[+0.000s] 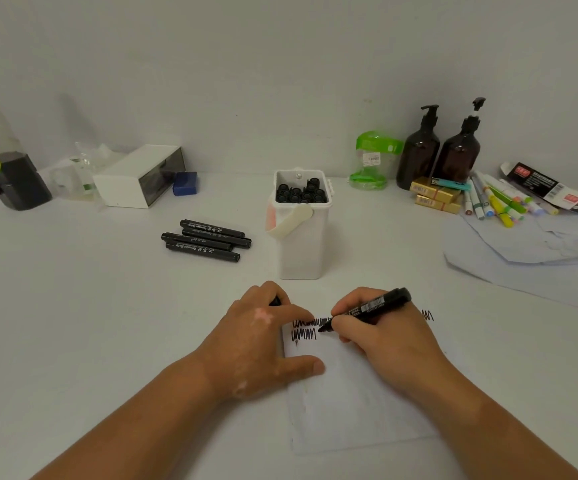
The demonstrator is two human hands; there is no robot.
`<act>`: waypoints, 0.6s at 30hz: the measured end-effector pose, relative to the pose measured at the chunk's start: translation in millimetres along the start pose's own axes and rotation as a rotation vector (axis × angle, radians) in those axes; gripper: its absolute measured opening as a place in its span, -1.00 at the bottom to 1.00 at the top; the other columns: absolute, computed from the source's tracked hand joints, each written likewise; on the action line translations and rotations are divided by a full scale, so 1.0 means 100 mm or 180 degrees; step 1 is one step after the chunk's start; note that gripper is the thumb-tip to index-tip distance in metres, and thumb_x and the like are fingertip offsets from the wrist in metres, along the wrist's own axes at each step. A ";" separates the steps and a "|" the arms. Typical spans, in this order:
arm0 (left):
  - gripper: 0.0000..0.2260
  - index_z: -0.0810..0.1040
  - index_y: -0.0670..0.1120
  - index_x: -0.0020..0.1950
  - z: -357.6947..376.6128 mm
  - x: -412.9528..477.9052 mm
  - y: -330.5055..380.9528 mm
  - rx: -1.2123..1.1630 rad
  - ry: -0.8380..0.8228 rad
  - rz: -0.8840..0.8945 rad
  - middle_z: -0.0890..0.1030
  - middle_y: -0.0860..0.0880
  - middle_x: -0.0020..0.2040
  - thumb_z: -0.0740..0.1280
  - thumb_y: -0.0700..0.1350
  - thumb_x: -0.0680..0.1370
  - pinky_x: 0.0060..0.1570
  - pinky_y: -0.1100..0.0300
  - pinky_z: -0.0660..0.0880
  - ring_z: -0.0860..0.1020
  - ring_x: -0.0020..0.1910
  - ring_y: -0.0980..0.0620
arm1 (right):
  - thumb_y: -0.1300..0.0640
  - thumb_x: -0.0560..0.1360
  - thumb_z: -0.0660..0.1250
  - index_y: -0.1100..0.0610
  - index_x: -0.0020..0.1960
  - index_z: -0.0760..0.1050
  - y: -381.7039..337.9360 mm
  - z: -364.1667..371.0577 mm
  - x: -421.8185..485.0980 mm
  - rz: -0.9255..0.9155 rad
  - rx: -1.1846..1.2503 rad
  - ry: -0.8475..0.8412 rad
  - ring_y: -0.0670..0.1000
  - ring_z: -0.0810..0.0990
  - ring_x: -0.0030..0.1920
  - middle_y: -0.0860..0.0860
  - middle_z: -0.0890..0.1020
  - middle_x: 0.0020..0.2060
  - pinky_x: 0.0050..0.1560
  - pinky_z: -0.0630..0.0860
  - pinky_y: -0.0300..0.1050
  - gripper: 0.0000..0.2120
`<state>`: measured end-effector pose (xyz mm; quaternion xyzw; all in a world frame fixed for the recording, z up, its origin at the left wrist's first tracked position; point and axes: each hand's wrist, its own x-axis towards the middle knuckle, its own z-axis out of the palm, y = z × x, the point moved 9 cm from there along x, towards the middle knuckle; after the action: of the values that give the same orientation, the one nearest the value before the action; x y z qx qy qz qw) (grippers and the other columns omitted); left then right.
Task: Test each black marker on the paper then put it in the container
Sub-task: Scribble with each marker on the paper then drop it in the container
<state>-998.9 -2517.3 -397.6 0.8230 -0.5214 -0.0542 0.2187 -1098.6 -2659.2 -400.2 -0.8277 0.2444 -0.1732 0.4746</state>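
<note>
My right hand grips an uncapped black marker with its tip on the white paper, beside black zigzag scribbles. My left hand rests on the paper's left edge, with its forefinger and thumb stretched onto the sheet. A small black piece, probably the cap, shows between its curled fingers. A white container with a handle stands just beyond the hands and holds several black markers. Several more capped black markers lie in a pile to its left.
At the back left are a white box, a blue block and a dark jar. At the back right stand two brown pump bottles, a green-topped packet, gold boxes, coloured markers and loose paper sheets.
</note>
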 end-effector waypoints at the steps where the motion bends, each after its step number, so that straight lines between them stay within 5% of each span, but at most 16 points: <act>1: -0.38 0.50 0.24 0.34 0.00 0.00 0.00 -0.0007 -0.0006 -0.0001 0.38 0.16 0.10 0.38 0.44 0.34 0.22 0.13 0.43 0.39 0.16 0.12 | 0.01 0.37 0.48 -0.15 -0.16 0.66 -0.01 0.01 0.00 -0.0007 -0.0023 -0.0016 -0.21 0.61 -0.31 -0.17 0.70 -0.34 -0.36 0.40 -0.44 -0.93; 18: -0.39 0.49 0.26 0.33 0.01 0.01 -0.02 0.0031 0.0011 -0.0049 0.39 0.18 0.09 0.39 0.43 0.34 0.19 0.20 0.41 0.39 0.13 0.15 | 0.00 0.38 0.48 -0.16 -0.17 0.66 0.02 0.00 0.02 0.0006 -0.0198 0.0035 -0.24 0.62 -0.24 -0.23 0.68 -0.30 -0.33 0.45 -0.45 -0.94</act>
<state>-996.5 -2518.0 -399.3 0.8282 -0.5149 -0.0518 0.2152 -1097.5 -2660.6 -401.8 -0.8408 0.2531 -0.1697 0.4474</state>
